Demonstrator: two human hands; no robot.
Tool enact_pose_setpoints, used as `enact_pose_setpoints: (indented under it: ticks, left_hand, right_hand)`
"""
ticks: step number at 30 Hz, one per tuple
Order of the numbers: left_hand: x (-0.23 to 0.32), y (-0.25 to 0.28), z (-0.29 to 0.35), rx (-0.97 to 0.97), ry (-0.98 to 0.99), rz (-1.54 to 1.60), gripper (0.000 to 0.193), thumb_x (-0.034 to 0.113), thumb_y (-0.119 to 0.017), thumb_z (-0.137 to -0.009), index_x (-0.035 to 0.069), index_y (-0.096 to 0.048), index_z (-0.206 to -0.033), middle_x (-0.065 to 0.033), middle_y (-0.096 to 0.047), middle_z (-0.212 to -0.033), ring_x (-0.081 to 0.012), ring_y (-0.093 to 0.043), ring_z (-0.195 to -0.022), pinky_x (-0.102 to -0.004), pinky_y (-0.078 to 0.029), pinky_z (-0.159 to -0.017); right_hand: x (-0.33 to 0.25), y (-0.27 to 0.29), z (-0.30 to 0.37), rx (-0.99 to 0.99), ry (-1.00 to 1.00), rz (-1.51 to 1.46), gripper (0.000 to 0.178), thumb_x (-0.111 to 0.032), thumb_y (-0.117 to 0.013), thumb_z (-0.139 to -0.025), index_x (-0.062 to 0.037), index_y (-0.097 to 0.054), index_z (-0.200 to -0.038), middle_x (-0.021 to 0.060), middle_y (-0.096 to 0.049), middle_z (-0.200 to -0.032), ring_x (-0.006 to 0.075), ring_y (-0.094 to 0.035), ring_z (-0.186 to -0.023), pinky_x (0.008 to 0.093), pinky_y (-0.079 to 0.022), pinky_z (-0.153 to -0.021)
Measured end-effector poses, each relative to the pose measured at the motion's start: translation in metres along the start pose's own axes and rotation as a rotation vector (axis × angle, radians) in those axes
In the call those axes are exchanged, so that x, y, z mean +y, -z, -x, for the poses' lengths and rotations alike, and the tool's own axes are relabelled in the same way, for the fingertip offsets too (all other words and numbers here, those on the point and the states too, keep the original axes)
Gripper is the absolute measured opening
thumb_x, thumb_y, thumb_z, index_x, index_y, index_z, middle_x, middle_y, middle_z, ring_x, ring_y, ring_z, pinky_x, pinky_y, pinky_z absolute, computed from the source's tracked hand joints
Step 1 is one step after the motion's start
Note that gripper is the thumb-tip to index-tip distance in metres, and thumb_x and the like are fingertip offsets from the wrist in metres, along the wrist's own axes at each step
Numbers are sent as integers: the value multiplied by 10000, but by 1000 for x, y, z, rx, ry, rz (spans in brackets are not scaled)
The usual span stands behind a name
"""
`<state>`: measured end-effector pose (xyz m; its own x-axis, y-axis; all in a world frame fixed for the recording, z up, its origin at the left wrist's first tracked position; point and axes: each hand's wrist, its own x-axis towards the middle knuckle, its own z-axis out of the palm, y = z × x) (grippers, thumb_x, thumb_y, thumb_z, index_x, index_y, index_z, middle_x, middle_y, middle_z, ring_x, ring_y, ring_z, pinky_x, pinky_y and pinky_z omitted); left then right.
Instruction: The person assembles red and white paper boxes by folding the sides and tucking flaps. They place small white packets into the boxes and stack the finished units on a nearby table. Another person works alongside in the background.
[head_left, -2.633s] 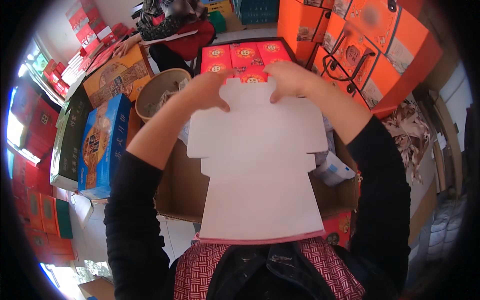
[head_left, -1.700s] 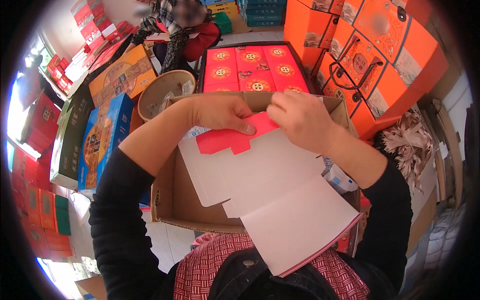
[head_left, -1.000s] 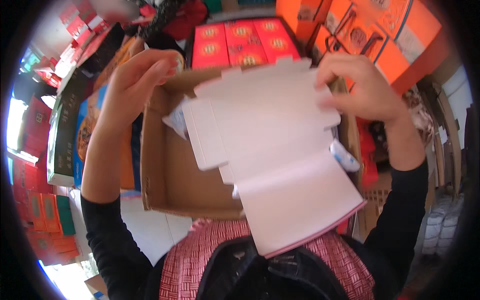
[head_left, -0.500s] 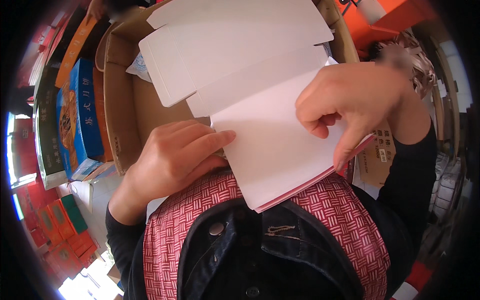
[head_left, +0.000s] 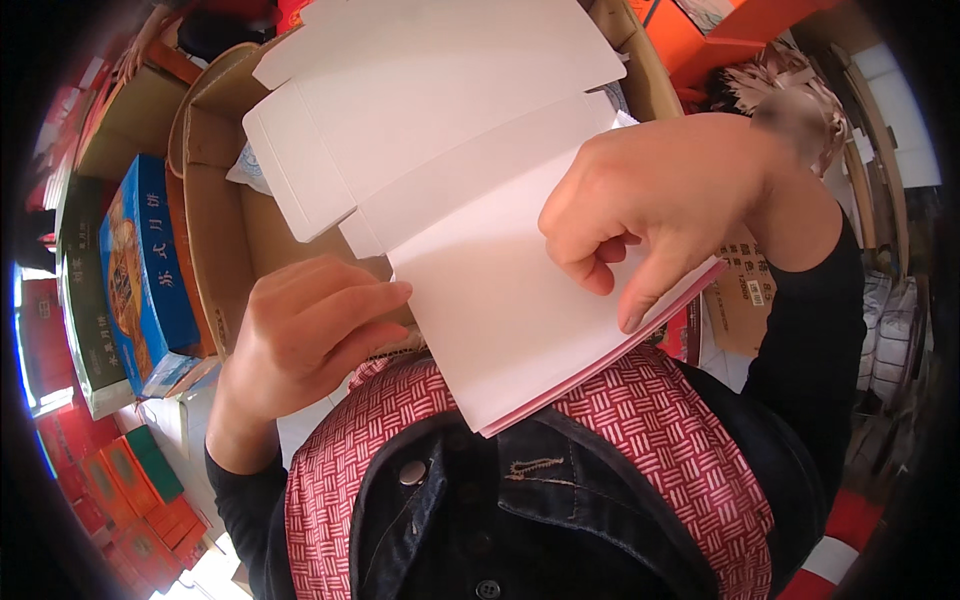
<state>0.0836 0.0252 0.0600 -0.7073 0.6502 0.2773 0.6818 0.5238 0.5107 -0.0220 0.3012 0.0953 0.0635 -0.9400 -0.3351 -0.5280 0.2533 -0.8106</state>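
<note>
A white cardboard folding carton (head_left: 480, 270) lies unfolded across my lap and over an open brown box, with a creased flap panel (head_left: 440, 90) spread at its far side. Thin pink-red edges show below its near right border. My left hand (head_left: 310, 335) is at the carton's left edge, its index fingertip at the border and its other fingers loosely bent. On the right side of the carton rests my right hand (head_left: 660, 205). Its fingers are half curled and its thumb lies near the near right border, with bare cardboard visible between thumb and fingers.
The brown cardboard box (head_left: 215, 235) stands in front of me with a crinkled packet (head_left: 247, 170) inside. Blue (head_left: 150, 275) and green boxes (head_left: 85, 300) stand at left. A printed brown carton (head_left: 738, 315), shredded paper (head_left: 775, 80) and an orange box (head_left: 710, 45) are at right.
My left index finger has drawn back from the carton's surface to its left edge. My right thumb has slid a little to the left. The whole scene has shifted slightly left.
</note>
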Motion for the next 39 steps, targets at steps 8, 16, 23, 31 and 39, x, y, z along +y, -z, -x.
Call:
enact_pose_setpoints:
  ticks: [8, 16, 23, 31, 39]
  left_hand:
    - [-3, 1, 3, 20, -16, -11, 263, 96, -792, -677, 22, -694, -910, -90, -656, -784, -208, -639, -679, -286, -485, -553]
    - [-1, 7, 4, 46, -14, 100, 438, 328, -786, -714, 5, -675, -987, -156, -664, -928, -297, -657, -864, -369, -526, -736]
    - [-6, 35, -22, 250, -18, 652, 885, 595, -734, -679, -96, -524, -1190, -282, -594, -1173, -408, -596, -1092, -481, -458, -957]
    - [-8, 56, -36, 473, -253, -346, 638, 455, -741, -708, 61, -574, -1181, -184, -575, -1245, -366, -479, -1243, -531, -341, -1045]
    - [11, 34, -33, 529, -394, -683, 180, 149, -734, -632, 82, -648, -775, -62, -677, -1054, -279, -603, -1049, -577, -379, -1000]
  right_hand:
    - [-2, -3, -4, -1, 22, 27, 295, -235, -817, -672, -34, -610, -731, 34, -574, -699, 177, -557, -612, 283, -441, -542]
    - [-19, -23, -6, 133, 165, 385, 96, -72, -622, -707, -17, -551, -671, 58, -472, -694, 215, -555, -620, 319, -456, -531]
    - [-65, 23, 1, 608, 166, 184, 63, -32, -568, -791, -24, -509, -771, 85, -564, -879, 158, -526, -685, 270, -446, -584]
    - [-56, 33, -19, 689, 30, 14, 93, -73, -595, -811, 19, -588, -796, 69, -597, -697, 115, -548, -650, 277, -443, -586]
    - [-62, 35, -35, 702, -7, -3, 105, -79, -599, -805, 25, -615, -806, 73, -602, -667, 105, -558, -630, 272, -448, -580]
